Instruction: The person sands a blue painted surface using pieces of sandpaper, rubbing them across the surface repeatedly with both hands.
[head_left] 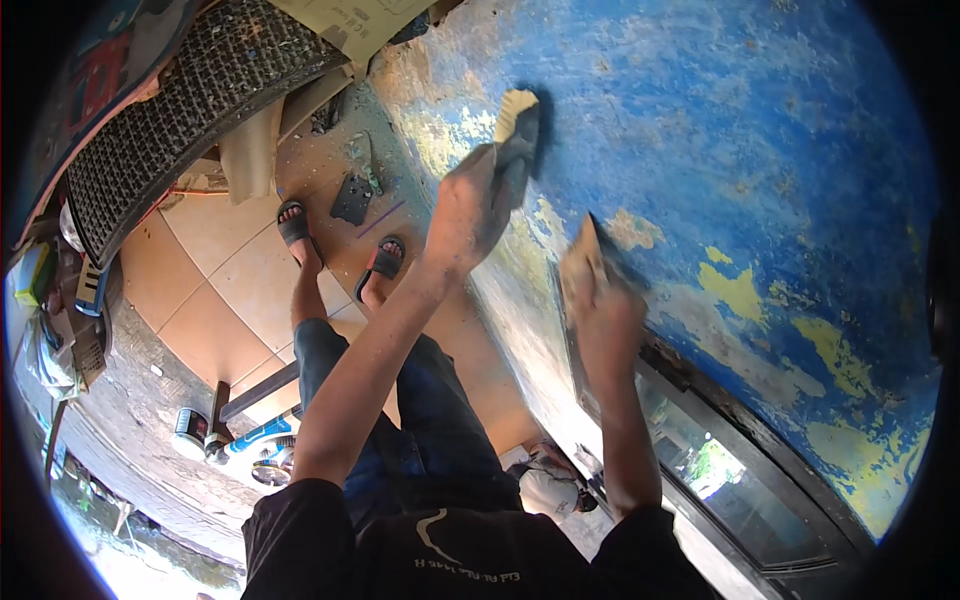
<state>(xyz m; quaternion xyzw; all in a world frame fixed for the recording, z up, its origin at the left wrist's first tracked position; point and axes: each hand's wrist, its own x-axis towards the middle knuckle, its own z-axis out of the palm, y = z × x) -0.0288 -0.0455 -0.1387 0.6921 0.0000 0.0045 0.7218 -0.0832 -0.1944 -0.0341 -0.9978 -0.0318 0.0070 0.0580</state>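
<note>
My left hand [468,212] is closed on a dark grey hand tool with a cream, ridged end [515,112], held against the blue wall [720,130]. Its exact kind is not clear. Lower and to the right, my right hand [610,325] grips a tan, pointed piece [585,245] close to the wall; motion blurs it, so I cannot make out what it is. Around both hands the blue paint is worn, with yellow and pale grey patches showing through.
A dark-framed window [740,470] lies below the painted area. My sandaled feet stand on the tiled floor [235,310], near a dark scrap [352,198]. A black woven panel [200,110] leans at the left. A can [190,428] sits at lower left. Another person [548,485] is below.
</note>
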